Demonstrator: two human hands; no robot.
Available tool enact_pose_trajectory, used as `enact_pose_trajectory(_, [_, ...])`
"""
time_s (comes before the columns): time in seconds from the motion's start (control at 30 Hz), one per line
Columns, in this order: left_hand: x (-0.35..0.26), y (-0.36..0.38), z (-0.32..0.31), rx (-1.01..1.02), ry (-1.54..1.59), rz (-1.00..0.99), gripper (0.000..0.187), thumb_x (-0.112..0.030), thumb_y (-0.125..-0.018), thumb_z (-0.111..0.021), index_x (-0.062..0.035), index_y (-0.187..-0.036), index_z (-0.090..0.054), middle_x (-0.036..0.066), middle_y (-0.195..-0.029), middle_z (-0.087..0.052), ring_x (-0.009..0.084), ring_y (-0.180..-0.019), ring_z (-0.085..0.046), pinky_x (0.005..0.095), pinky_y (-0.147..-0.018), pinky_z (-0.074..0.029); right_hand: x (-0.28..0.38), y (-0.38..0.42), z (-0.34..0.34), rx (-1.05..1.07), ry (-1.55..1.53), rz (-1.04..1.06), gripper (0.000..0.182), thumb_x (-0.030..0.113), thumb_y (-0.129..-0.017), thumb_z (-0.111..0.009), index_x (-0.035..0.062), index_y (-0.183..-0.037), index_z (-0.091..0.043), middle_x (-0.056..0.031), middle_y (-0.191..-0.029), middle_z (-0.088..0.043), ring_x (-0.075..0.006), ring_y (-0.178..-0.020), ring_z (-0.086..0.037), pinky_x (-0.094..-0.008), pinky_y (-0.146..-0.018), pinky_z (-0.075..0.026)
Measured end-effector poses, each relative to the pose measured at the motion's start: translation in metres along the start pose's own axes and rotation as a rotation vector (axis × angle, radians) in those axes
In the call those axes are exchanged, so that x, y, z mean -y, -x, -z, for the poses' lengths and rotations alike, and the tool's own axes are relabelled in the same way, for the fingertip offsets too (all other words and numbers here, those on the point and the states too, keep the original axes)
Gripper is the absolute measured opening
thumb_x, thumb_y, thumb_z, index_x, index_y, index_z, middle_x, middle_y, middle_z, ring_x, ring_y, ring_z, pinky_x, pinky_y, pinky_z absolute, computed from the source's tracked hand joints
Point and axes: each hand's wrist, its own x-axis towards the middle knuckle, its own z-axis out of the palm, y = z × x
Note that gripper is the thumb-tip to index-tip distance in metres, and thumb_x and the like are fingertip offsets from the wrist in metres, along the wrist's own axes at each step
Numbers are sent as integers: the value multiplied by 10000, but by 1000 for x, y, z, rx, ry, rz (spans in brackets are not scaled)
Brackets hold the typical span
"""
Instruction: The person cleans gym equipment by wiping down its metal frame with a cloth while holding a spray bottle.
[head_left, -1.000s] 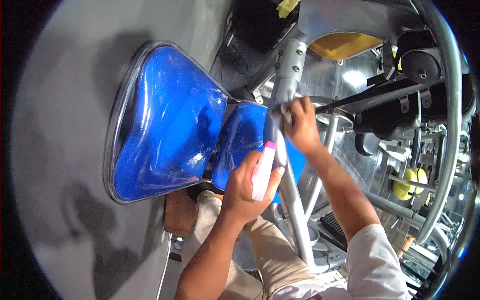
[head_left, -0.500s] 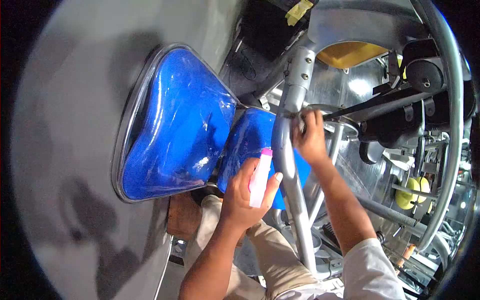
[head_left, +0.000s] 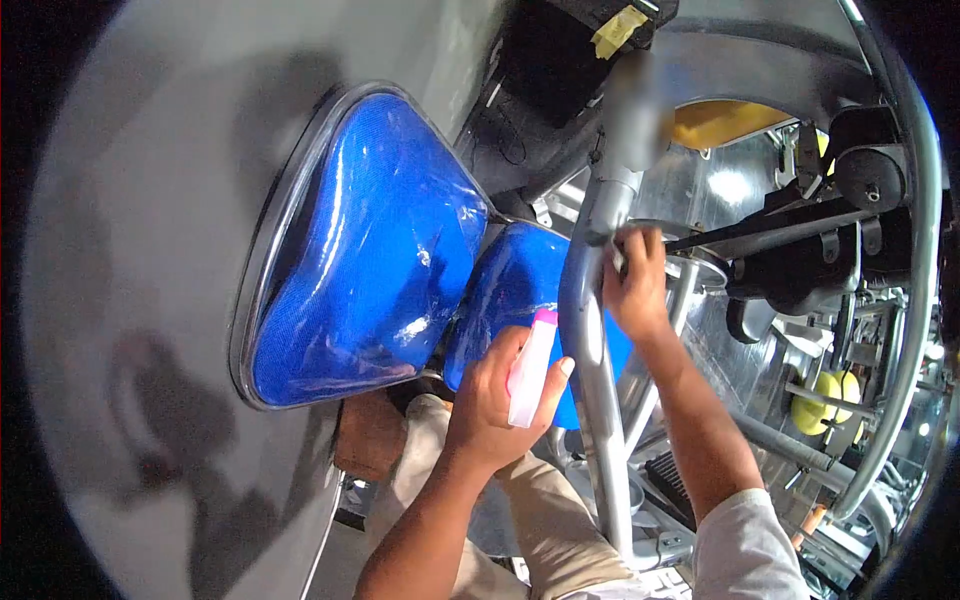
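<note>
My left hand [head_left: 490, 400] is closed around a white spray bottle [head_left: 533, 370] with a pink tip. It is seen from above, most of the bottle being hidden by the hand. To its right, my right hand [head_left: 636, 285] has its fingers curled against the side of a thick grey metal tube [head_left: 590, 335]. Whatever lies under those fingers is hidden. Behind the tube and the left hand is a blue seat cushion [head_left: 510, 275], partly covered. A larger blue backrest [head_left: 370, 260] under shiny clear plastic adjoins it on the left.
A grey wall [head_left: 150, 250] runs along the left side. A curved metal rail [head_left: 915, 270] and black padded parts [head_left: 800, 260] are on the right. Yellow-green round objects [head_left: 825, 400] sit farther back. A brown block [head_left: 375, 435] is beside my legs.
The whole view has shifted, so the seat, tube and hands appear slightly farther right and lower. My left hand still holds the spray bottle, and my right hand stays at the tube.
</note>
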Motion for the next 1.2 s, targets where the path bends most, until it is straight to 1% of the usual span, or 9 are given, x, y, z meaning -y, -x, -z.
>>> enact_pose_trajectory(0.17, [5,-2,-6,5,-6,-58,241,-165,-850,-725,-38,-959,-551,180,-769,-618,389,-697,-637,430,-612,-507,-3,-39,-16,-159,13,-131,367,3,-713,-676,35,-1067,-584,-235,-1071,-507,-456,-960,-507,-510,-855,-436])
enact_pose_trajectory(0.27, [4,-8,-4,2,-5,-96,240,-162,-851,-722,-36,-970,-557,186,-781,-622,396,-712,-637,436,-620,-508,25,3,-3,-98,62,-48,257,-46,-775,-611,-3,-1026,-579,-227,-981,-536,-445,-935,-536,-492,-819,-449])
enact_pose_trajectory(0.47, [10,-12,-1,-22,16,-69,253,-176,-844,-740,-8,-949,-581,154,-829,-599,343,-740,-615,400,-655,-487,-1,7,0,73,186,139,413,-16,-713,-592,13,-1119,-527,-248,-1086,-493,-461,-988,-499,-538,-862,-420])
enact_pose_trajectory(0.6, [5,-8,-2,-2,60,8,257,-174,-835,-743,-12,-952,-583,161,-829,-607,356,-740,-625,406,-653,-493,-27,-59,-19,-146,128,-158,268,12,-797,-565,7,-1053,-488,-267,-1055,-505,-496,-944,-502,-553,-830,-418])
enact_pose_trajectory(0.83, [3,-12,-5,18,61,-65,249,-168,-835,-742,-12,-949,-585,168,-832,-611,367,-752,-634,412,-661,-502,9,49,2,60,-129,-61,308,-28,-817,-565,-29,-1121,-513,-276,-1040,-525,-500,-948,-519,-538,-832,-442])
enact_pose_trajectory(0.93, [2,-17,-5,15,55,-51,242,-165,-834,-742,-15,-942,-587,170,-827,-610,367,-756,-636,413,-660,-502,-13,33,3,122,-1,-30,318,-26,-811,-568,-26,-1123,-509,-274,-1064,-530,-503,-981,-518,-540,-846,-440])
enact_pose_trajectory(0.97, [2,-17,-7,16,51,-34,238,-161,-829,-744,-19,-937,-586,170,-821,-610,363,-745,-636,410,-650,-500,-30,19,-7,-14,2,-1,283,-20,-811,-567,-15,-1088,-510,-275,-1072,-534,-503,-989,-518,-551,-836,-431])
enact_pose_trajectory(1.13, [0,-17,-16,28,73,-36,226,-144,-828,-740,-18,-931,-584,166,-812,-602,345,-713,-623,393,-638,-494,-14,-33,-13,-126,-69,-383,218,17,-833,-591,-13,-1040,-533,-272,-1003,-569,-488,-951,-545,-517,-819,-447])
enact_pose_trajectory(1.2, [3,-19,-15,35,67,-63,228,-147,-830,-742,-17,-927,-582,160,-803,-596,338,-699,-615,390,-635,-490,-3,5,-8,-88,-44,-82,305,-17,-758,-619,-3,-1056,-552,-264,-1051,-546,-483,-970,-531,-519,-839,-449])
